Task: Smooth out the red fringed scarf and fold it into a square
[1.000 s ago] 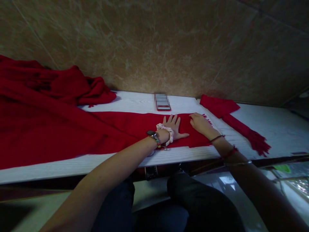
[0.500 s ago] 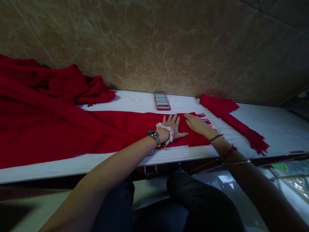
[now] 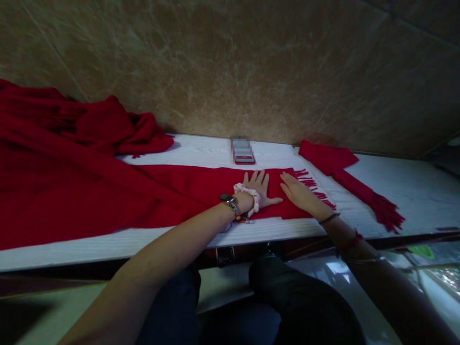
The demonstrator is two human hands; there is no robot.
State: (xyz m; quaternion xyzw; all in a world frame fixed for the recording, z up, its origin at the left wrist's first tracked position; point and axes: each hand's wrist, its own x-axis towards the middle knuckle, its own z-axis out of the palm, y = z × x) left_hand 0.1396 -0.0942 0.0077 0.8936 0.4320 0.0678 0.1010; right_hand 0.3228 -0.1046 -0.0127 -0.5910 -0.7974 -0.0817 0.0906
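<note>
Left hand (image 3: 261, 189) lies splayed, gripping nothing, on the red scarf (image 3: 204, 187) along the white tabletop (image 3: 201, 147) — right hand (image 3: 302, 195) flat too, near the fringe (image 3: 308, 180) — likely soft, light cloth, best held by its edges.

Matt cloth scarf (image 3: 194, 184), wood-grained tabletop (image 3: 201, 149), smooth marbled wall (image 3: 230, 72).

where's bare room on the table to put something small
The tabletop shows bare along the wall, between the bunched cloth and the phone, and from the phone to the tasselled scarf; more lies right of it. Crowded: the left end, and the middle, where left hand and right hand rest on flat cloth.
</note>
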